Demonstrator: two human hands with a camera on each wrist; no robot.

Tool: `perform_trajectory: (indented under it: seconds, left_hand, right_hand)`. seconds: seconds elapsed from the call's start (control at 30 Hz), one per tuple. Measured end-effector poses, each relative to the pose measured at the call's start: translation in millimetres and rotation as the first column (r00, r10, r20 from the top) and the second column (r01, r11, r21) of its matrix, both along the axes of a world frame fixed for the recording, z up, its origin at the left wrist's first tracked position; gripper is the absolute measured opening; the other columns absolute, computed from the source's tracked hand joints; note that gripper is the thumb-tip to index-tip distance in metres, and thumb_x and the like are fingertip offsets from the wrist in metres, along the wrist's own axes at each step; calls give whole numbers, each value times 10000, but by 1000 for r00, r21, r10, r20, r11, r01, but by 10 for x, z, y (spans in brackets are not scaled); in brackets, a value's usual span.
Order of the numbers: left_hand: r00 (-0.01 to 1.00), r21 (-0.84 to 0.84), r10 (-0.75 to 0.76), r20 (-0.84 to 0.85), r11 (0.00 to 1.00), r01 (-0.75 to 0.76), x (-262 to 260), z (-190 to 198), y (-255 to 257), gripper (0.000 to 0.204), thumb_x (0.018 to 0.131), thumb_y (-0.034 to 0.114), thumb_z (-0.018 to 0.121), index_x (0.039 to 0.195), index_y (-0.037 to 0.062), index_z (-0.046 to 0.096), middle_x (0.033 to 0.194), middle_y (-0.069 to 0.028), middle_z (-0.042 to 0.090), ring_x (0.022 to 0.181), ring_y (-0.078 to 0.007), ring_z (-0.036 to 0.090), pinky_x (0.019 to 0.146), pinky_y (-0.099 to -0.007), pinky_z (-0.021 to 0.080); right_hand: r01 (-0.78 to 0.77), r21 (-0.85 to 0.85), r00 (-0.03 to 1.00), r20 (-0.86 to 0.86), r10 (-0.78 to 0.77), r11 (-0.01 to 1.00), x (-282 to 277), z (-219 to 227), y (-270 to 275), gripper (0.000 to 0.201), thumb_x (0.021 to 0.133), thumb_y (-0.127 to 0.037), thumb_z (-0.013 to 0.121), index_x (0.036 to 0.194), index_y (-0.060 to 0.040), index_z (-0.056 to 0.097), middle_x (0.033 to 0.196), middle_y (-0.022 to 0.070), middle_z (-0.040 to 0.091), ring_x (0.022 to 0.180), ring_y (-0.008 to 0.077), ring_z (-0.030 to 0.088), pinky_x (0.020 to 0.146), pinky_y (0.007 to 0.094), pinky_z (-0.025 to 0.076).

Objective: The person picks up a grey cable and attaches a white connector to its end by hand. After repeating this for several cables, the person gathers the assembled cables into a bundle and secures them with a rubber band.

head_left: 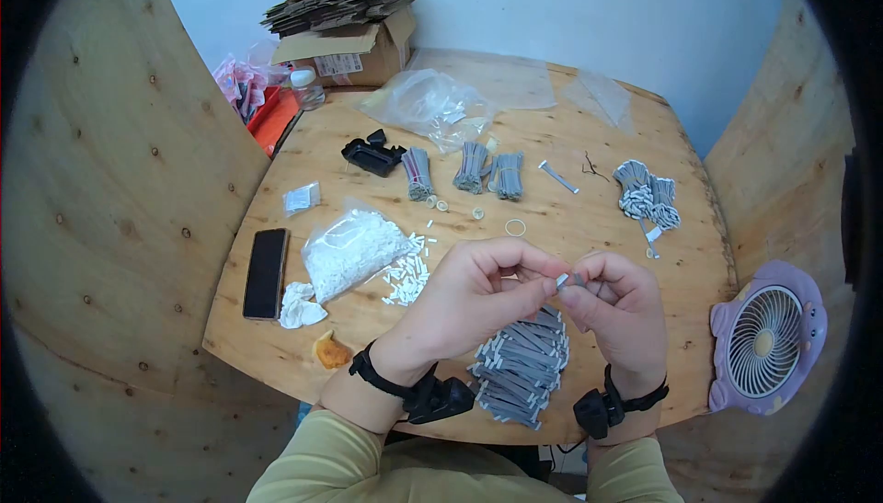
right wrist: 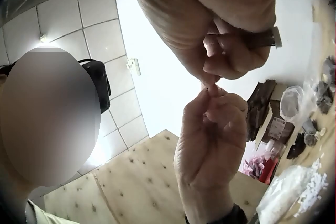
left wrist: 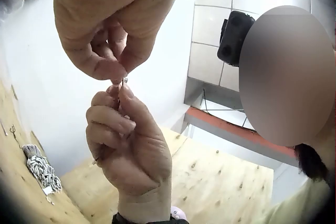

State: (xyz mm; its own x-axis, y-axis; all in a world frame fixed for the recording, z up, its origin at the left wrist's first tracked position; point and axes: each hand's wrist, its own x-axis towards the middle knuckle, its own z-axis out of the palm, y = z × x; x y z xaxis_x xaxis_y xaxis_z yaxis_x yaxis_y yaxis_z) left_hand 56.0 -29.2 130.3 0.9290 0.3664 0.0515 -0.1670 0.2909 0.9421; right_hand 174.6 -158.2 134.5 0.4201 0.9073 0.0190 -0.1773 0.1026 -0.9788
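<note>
In the head view the left hand (head_left: 483,296) pinches a small white piece (head_left: 562,280) between thumb and index finger. The right hand (head_left: 618,310) grips a short grey strip (head_left: 579,280), its end close to the white piece. The fingertips of both hands nearly meet. From the curled fingers of the right hand (right wrist: 215,19), a white strip end (right wrist: 277,37) sticks out in the right wrist view. Fingers hide most of the held parts in the left wrist view. Below the hands lies a pile of grey strips with white ends (head_left: 520,365).
A bag of white pieces (head_left: 354,250) with loose ones (head_left: 407,280) beside it lies left of the hands, near a phone (head_left: 266,273). Grey bundles (head_left: 472,167) and a clear bag (head_left: 432,108) lie behind. A fan (head_left: 765,342) stands right, white-ended bundles (head_left: 647,192) at back right.
</note>
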Motion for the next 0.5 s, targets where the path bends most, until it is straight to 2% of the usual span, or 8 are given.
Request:
perform_trajectory:
  seconds: [0.2, 0.4, 0.5]
  left_hand:
    - [998, -40, 13, 62, 999, -11, 24, -7, 24, 134, 795, 18, 558, 926, -7, 568, 774, -15, 588, 659, -39, 532, 577, -148, 428]
    - [1000, 60, 29, 10, 998, -29, 50, -72, 48, 109, 809, 49, 545, 901, -2, 574, 762, -25, 584, 659, -61, 525, 582, -180, 433]
    - [1000, 33, 27, 6, 999, -27, 64, -63, 39, 96, 811, 70, 557, 877, 5, 579, 758, -21, 583, 645, -64, 521, 582, -185, 432]
  right_hand:
    - [11, -10, 998, -54, -12, 1000, 41, -32, 9, 138, 794, -63, 576, 888, 8, 504, 712, 18, 557, 595, 49, 515, 525, 165, 418]
    - [22, 28, 999, -46, -20, 999, 22, -59, 29, 103, 807, -66, 559, 863, 0, 501, 698, 16, 546, 590, 47, 508, 515, 164, 406]
    - [31, 1, 999, 9, -31, 1000, 4, -46, 28, 90, 810, -61, 554, 853, 0, 503, 694, 11, 540, 583, 44, 499, 507, 161, 398]
